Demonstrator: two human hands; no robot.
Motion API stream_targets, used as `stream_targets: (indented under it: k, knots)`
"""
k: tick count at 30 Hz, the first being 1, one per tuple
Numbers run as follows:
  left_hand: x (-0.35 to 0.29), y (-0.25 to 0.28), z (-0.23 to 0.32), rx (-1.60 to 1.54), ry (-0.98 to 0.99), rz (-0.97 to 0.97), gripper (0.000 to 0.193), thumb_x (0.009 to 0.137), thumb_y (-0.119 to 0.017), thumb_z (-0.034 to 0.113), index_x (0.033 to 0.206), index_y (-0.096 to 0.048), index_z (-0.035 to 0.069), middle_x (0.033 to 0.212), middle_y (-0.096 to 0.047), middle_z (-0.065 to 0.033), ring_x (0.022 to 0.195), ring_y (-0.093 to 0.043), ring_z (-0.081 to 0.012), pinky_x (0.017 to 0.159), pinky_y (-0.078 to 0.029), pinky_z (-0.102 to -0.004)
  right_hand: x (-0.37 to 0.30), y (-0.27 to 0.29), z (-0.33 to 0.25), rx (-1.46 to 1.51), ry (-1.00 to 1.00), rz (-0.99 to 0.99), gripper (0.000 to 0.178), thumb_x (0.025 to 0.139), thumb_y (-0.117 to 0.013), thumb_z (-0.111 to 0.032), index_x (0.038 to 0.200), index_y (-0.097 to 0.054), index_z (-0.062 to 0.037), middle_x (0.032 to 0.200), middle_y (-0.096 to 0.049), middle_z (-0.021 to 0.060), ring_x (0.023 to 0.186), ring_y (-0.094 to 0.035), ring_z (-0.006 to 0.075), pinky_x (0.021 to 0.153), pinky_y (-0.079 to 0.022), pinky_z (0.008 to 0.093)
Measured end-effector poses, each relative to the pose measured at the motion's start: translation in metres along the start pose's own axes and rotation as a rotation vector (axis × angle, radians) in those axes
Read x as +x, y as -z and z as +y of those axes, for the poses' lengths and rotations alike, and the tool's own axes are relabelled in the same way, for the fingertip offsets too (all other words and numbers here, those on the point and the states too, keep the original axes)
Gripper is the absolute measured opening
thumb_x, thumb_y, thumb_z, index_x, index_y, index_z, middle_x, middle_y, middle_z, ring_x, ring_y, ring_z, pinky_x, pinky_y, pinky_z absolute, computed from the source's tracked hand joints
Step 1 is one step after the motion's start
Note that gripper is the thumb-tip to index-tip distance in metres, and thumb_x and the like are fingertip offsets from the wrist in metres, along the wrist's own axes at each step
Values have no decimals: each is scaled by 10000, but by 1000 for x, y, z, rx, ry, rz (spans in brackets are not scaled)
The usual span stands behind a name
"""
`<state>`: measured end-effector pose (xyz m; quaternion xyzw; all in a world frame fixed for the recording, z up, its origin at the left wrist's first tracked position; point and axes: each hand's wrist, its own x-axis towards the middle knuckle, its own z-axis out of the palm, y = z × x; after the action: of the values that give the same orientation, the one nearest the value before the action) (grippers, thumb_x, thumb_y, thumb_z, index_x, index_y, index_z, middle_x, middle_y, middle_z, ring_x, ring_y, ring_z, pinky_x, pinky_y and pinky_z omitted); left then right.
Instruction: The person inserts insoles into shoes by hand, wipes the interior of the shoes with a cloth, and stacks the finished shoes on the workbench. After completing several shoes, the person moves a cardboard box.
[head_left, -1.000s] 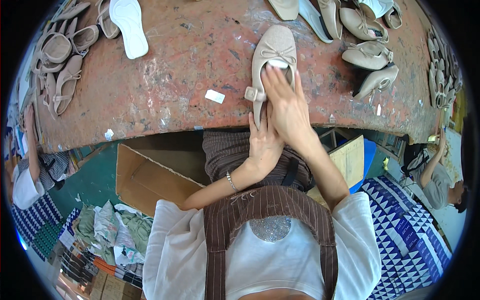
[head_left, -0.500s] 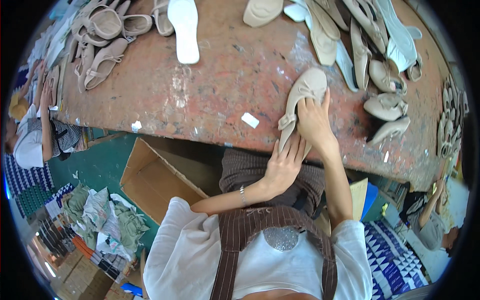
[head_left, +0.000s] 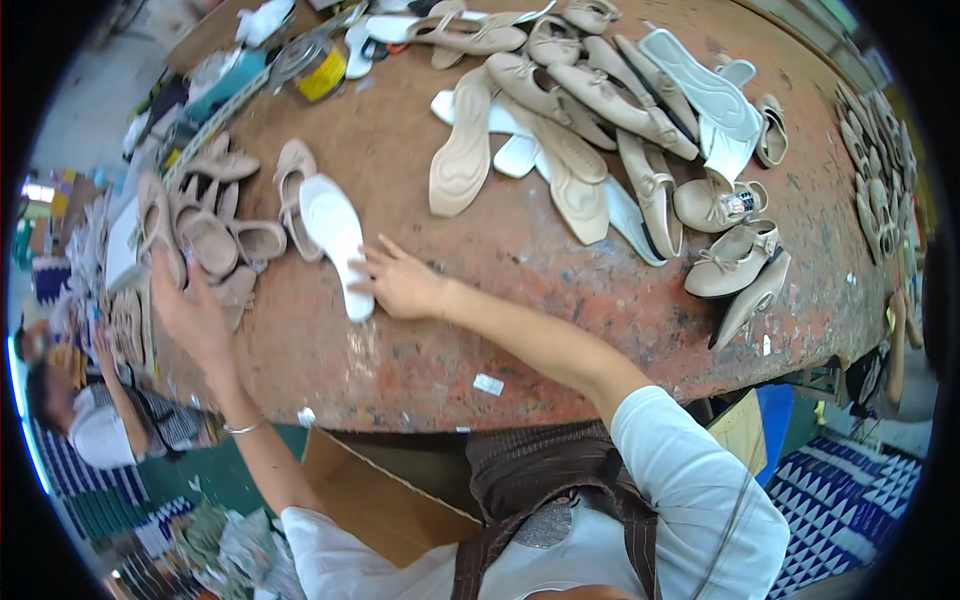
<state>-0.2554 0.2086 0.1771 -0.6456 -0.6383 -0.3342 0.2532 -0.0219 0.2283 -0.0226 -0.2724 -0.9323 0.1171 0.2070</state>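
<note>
My left hand is at the left part of the table, thumb and fingers around the end of a beige shoe that lies by a heap of beige shoes. My right hand reaches across to the left, fingers spread, their tips at the edge of a white insole. That insole lies flat on the table, its wide end beside a beige bow shoe. I cannot see whether the right fingertips press on it.
Beige insoles and more beige shoes lie piled at the far middle and right. A jar with a yellow label stands at the far left. A cardboard box is below the table's front edge. Another person sits at the left.
Both hands have moved left from the table's front edge. The beige shoe they held there has left that spot. My right hand has let go of it and now reaches the white insole.
</note>
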Motion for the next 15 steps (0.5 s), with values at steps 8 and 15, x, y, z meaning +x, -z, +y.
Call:
stream_targets:
  k: [8, 15]
  knots:
    - [6, -147, 350, -1035, -225, -946, 519, 922, -641, 377, 1323, -575, 55, 836, -712, -175, 764, -706, -302, 730, -532, -434, -139, 91, -54, 760, -46, 213, 254, 763, -684, 10, 1010, -641, -28, 910, -663, 98, 931, -653, 317, 1073, -425, 490]
    - [-11, -207, 448, -937, 226, -1043, 579, 874, -576, 558, 1167, -625, 61, 817, -732, -142, 800, -724, -330, 814, -536, -479, -310, 200, -96, 1450, -1117, 1225, 435, 1009, -560, -270, 1372, -408, -85, 731, -534, 24, 531, -535, 129, 431, -476, 274]
